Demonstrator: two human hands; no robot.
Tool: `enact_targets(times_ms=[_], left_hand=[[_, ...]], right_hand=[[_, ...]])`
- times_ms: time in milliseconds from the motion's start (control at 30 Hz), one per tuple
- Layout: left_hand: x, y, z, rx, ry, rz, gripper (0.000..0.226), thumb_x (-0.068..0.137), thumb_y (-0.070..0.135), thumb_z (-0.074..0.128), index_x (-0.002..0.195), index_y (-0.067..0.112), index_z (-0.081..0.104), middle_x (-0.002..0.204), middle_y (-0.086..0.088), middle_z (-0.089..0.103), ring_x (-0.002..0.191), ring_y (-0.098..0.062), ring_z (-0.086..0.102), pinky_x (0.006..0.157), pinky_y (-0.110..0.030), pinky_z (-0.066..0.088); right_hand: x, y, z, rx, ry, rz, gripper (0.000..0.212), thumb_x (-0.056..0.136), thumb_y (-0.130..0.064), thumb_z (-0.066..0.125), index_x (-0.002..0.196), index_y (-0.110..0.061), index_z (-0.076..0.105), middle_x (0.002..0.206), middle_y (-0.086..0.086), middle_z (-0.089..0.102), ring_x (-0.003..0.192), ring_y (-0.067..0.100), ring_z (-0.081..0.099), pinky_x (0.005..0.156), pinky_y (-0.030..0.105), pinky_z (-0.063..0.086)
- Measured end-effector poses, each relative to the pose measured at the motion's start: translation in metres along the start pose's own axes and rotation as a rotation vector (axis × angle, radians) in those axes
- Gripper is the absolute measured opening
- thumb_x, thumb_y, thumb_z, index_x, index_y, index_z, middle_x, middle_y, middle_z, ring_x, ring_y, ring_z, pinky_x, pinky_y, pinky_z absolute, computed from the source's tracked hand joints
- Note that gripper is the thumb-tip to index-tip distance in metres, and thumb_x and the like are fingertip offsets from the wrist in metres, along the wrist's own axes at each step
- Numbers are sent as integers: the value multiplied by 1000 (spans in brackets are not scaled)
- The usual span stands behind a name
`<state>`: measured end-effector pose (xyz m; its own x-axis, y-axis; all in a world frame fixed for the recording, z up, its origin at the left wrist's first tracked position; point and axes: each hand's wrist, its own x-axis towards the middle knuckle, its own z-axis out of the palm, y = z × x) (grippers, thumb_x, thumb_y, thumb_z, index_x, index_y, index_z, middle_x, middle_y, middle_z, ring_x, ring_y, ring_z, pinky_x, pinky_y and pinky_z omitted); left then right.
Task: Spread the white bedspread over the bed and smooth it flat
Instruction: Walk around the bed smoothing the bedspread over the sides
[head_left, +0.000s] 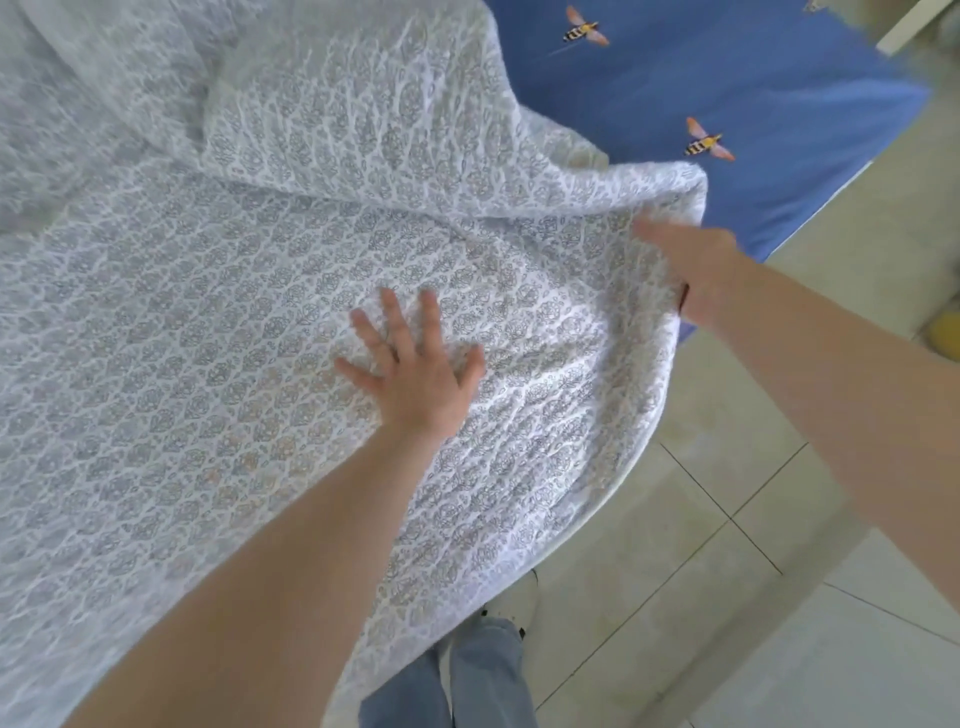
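The white bedspread (223, 322), quilted with a grey floral pattern, covers most of the bed and hangs over its near edge. Its far right corner is folded back, baring the blue bee-print sheet (753, 104). My left hand (415, 364) lies flat on the bedspread with fingers spread and holds nothing. My right hand (696, 270) is blurred at the bedspread's right edge near the folded corner, fingers on top and thumb seemingly under the hem, gripping the cloth. A raised fold runs across the upper left.
Beige floor tiles (727, 545) lie to the right of the bed. My jeans and a shoe (483, 670) show at the bottom beside the bed's edge. A yellow object (948, 338) sits at the far right edge. Pale furniture (909, 26) stands at the top right.
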<state>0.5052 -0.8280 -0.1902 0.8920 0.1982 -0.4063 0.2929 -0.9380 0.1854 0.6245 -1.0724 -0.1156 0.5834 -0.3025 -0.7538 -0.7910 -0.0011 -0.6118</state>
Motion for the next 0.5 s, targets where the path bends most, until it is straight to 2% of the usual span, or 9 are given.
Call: enact_targets(times_ms=[33, 67, 133, 200, 267, 333, 367, 433, 500], left_hand=[[1, 2, 3, 6, 15, -16, 83, 86, 80, 2, 150, 37, -29, 158, -6, -35, 143, -42, -32, 106, -77, -9], [1, 2, 6, 6, 29, -18, 83, 85, 80, 1, 150, 37, -28, 159, -7, -34, 143, -42, -31, 106, -78, -7], [1, -1, 8, 4, 49, 3, 82, 88, 79, 2, 150, 36, -28, 159, -8, -34, 144, -42, -30, 107, -78, -5], [0, -3, 8, 4, 60, 23, 81, 90, 78, 7, 150, 36, -28, 159, -8, -34, 144, -41, -30, 107, -78, -4], [-1, -3, 10, 4, 58, 29, 80, 91, 77, 8, 150, 36, -28, 159, -8, -34, 144, -41, -31, 107, -78, -4], [-1, -3, 11, 17, 56, 22, 80, 91, 76, 8, 151, 36, -28, 159, -8, -33, 144, -41, -30, 107, -78, -2], [-1, -3, 11, 23, 57, 19, 80, 91, 75, 8, 151, 35, -27, 160, -9, -32, 144, -42, -29, 106, -79, -1], [-3, -3, 12, 37, 56, 16, 79, 92, 73, 8, 152, 33, -25, 160, -11, -30, 145, -43, -26, 106, -79, 1], [0, -2, 12, 65, 62, 25, 80, 92, 71, 6, 154, 29, -22, 161, -14, -27, 146, -45, -23, 108, -78, 2]], right_hand=[[3, 3, 2, -80, -5, -7, 48, 83, -26, 77, 121, -6, 57, 75, 6, 54, 59, 16, 56, 55, 24, 45], [7, 6, -1, -166, 23, -31, 39, 82, -22, 77, 112, -5, 58, 71, 6, 50, 58, 17, 51, 54, 25, 40], [17, 12, -20, -278, 166, -118, 18, 83, -20, 72, 85, -15, 55, 78, 4, 52, 65, 19, 49, 58, 30, 43], [25, 23, -49, -220, 274, -130, 26, 82, -15, 69, 72, -23, 47, 84, 0, 56, 64, 13, 52, 59, 25, 48], [27, 39, -65, -213, 297, -77, 29, 83, -15, 68, 72, -26, 44, 87, -1, 57, 62, 8, 49, 56, 20, 44], [31, 48, -64, -326, 294, -58, 27, 80, -20, 70, 77, -26, 43, 103, 6, 59, 69, 17, 51, 62, 24, 45], [33, 45, -61, -370, 302, -63, 28, 77, -20, 70, 86, -24, 44, 111, 9, 58, 77, 24, 54, 65, 28, 47], [33, 31, -60, -465, 298, -123, 49, 73, -15, 65, 115, -17, 39, 125, 15, 52, 100, 33, 56, 81, 42, 52], [29, 10, -59, -775, 337, -316, 75, 74, -13, 61, 141, -17, 27, 135, 18, 40, 123, 40, 42, 104, 45, 38]])
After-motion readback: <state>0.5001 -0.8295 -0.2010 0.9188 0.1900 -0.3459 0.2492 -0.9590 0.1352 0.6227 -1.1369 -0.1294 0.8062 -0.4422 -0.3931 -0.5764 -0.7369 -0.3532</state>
